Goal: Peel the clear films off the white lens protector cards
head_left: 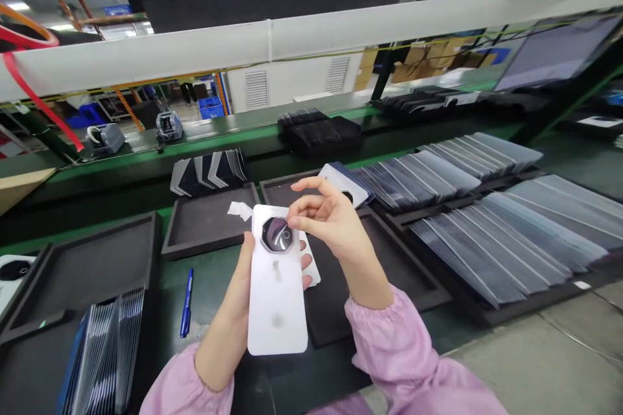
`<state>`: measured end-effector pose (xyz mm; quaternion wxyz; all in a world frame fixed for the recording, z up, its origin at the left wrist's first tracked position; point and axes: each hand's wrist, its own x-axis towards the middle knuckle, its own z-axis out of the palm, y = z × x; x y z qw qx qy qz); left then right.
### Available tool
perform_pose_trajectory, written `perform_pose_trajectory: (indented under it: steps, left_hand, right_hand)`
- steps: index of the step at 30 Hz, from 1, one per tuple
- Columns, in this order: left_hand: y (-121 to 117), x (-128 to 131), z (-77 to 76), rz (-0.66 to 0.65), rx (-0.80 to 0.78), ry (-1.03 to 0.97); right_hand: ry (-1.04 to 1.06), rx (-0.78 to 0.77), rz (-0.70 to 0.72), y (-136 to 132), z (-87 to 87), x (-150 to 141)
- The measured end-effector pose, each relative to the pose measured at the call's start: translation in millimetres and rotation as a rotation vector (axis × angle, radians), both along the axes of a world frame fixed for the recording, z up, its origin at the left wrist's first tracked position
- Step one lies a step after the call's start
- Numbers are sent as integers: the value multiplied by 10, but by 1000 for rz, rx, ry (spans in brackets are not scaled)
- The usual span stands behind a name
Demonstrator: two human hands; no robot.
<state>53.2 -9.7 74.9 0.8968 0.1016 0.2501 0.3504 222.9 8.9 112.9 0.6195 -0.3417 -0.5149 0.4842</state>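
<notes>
My left hand (228, 324) grips a white phone back cover (276, 292) upright from behind, fingers curled round its edges. The cover has a dark octagonal camera window (276, 234) near its top. My right hand (327, 220) hovers at the cover's top right corner, thumb and forefinger pinched together next to the camera window; what they pinch is too small to make out. A second thin white sheet (311, 266) sticks out behind the cover. Both sleeves are pink.
Black foam trays (204, 224) lie on the green bench. Long rows of upright covers (487, 233) fill trays at the right, more stand at lower left (109, 343). A blue pen (186, 301), a small white scrap (239, 210) and a white cover (343, 183) lie nearby.
</notes>
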Motion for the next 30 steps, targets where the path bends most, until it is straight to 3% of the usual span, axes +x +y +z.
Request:
perform_pose_trajectory:
  steps: [12, 16, 18, 21, 23, 24, 25, 28, 30]
  left_hand:
    - [-23, 33, 43, -6, 66, -52]
    - [-17, 5, -20, 3, 86, -48]
    - [-11, -11, -47, -5, 89, -30]
    - [-5, -28, -28, -1, 62, 0]
    - [-4, -31, 33, 37, 58, 4]
    - [-3, -31, 70, 62, 65, 11]
    - [-1, -31, 106, 84, 77, 27]
    - [21, -33, 170, 155, 137, 122]
    - [50, -38, 164, 194, 197, 210]
  right_hand:
    - [-109, -9, -68, -40, -2, -45]
    - [-258, 94, -137, -76, -27, -107]
    - [-434, 250, -310, -78, -55, -165]
    - [-622, 472, -808, -33, -111, -202]
    - [-606, 484, -991, 11, -137, -167]
    - [-571, 445, -944, 29, -143, -138]
    - [-539, 381, -808, 43, -143, -107]
    - [-490, 117, -246, 62, -127, -66]
    - [-485, -3, -76, 79, -126, -96]
